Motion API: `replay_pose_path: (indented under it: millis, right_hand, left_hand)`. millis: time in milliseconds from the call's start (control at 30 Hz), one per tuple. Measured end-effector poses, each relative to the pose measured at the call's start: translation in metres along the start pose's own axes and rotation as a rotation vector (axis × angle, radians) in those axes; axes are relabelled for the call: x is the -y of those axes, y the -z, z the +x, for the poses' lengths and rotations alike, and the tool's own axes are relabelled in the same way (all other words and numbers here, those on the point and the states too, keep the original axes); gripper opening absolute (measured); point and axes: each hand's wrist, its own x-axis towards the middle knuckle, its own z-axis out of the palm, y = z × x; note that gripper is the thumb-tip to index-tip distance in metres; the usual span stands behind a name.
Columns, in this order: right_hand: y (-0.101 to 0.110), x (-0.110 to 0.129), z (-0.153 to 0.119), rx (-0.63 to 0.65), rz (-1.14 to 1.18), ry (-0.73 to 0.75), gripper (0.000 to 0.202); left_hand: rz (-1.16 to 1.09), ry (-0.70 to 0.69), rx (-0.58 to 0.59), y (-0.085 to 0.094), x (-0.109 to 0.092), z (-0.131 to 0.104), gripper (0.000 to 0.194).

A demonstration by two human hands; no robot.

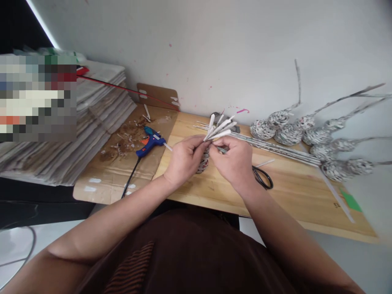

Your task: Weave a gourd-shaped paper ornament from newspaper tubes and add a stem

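Between my two hands is a small woven piece made of rolled newspaper [203,164], with several white paper tubes [221,127] fanning up from its top. My left hand [187,157] is closed, pinching the base of the tubes. My right hand [233,157] is closed too, its thumb and fingertips pressed at the same spot from the other side. The hands hide most of the woven body. Just right of my right hand lie black-handled scissors [262,177], partly covered by it.
A blue glue gun [150,141] rests on stained cardboard [107,179] at left, beside stacked newspapers [104,110]. Long paper tubes [275,149] cross the wooden table [294,200]. Several woven gourd shapes [288,132] with long stems line the wall at right, near a glue stick [338,198].
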Motion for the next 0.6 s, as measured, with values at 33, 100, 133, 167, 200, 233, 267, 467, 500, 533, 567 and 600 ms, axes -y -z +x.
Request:
replay_pose_path:
  millis: [33, 100, 133, 167, 200, 233, 267, 467, 500, 533, 567, 600]
  right_hand:
    - [-0.001, -0.001, 0.001, -0.004, -0.009, -0.001, 0.011]
    - [0.000, -0.002, 0.002, -0.001, -0.031, -0.006, 0.010]
    - [0.000, -0.002, 0.002, 0.002, -0.044, -0.006, 0.009]
    - [0.001, -0.003, 0.003, 0.002, -0.058, -0.004, 0.009]
    - [0.002, -0.003, 0.003, 0.004, -0.071, -0.002, 0.009]
    - [0.003, -0.003, 0.003, 0.007, -0.077, -0.001, 0.010]
    - [0.004, -0.002, 0.003, 0.014, -0.075, -0.004, 0.010]
    - [0.010, 0.001, 0.002, 0.128, 0.036, -0.050, 0.012]
    - [0.012, 0.001, 0.002, 0.143, 0.048, -0.044, 0.011]
    - [0.013, 0.002, 0.003, 0.157, 0.060, -0.037, 0.011]
    - [0.014, 0.003, 0.003, 0.172, 0.071, -0.028, 0.011]
    - [0.014, 0.004, 0.003, 0.185, 0.080, -0.017, 0.011]
  left_hand:
    - [0.009, -0.015, 0.042, 0.002, 0.000, 0.000, 0.025]
    - [0.017, -0.033, 0.130, 0.007, 0.001, 0.002, 0.030]
    - [0.007, -0.023, 0.161, 0.010, 0.001, 0.004, 0.031]
    - [-0.009, 0.001, 0.177, 0.013, 0.001, 0.006, 0.030]
    - [-0.031, 0.033, 0.184, 0.016, 0.001, 0.008, 0.027]
    - [-0.057, 0.066, 0.189, 0.019, 0.001, 0.011, 0.024]
    - [-0.085, 0.094, 0.196, 0.021, 0.001, 0.013, 0.021]
    - [-0.100, 0.157, 0.198, 0.031, -0.001, 0.020, 0.007]
    - [-0.090, 0.161, 0.196, 0.032, -0.002, 0.019, 0.005]
    - [-0.079, 0.162, 0.193, 0.033, -0.003, 0.019, 0.004]
    - [-0.062, 0.161, 0.192, 0.034, -0.004, 0.018, 0.004]
    - [-0.043, 0.153, 0.190, 0.035, -0.004, 0.017, 0.004]
